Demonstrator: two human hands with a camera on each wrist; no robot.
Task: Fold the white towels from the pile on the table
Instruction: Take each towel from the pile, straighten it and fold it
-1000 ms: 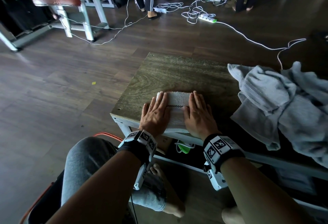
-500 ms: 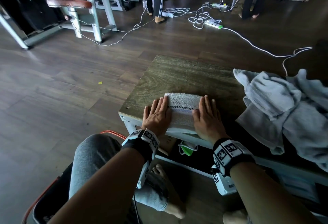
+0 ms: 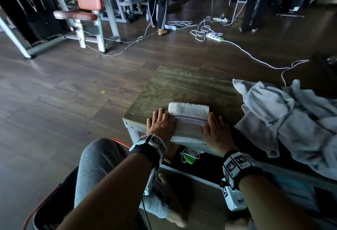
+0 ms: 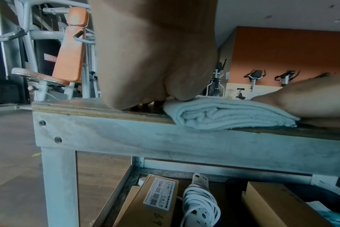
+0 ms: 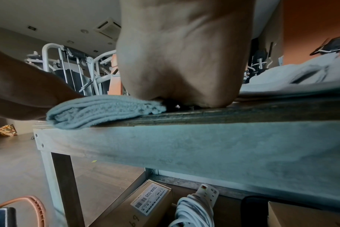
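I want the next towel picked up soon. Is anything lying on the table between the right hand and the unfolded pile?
Nothing visible does. The right hand lies flat at the right end of the folded towel, and only bare table shows between it and the pile of towels to its right.

In both wrist views the palms hid the fingers. The pile of towels (image 3: pixel 291 120) ran off the head view's right edge. Small print on the box label (image 4: pixel 159 195) under the table (image 4: pixel 126 138) was too small to read.
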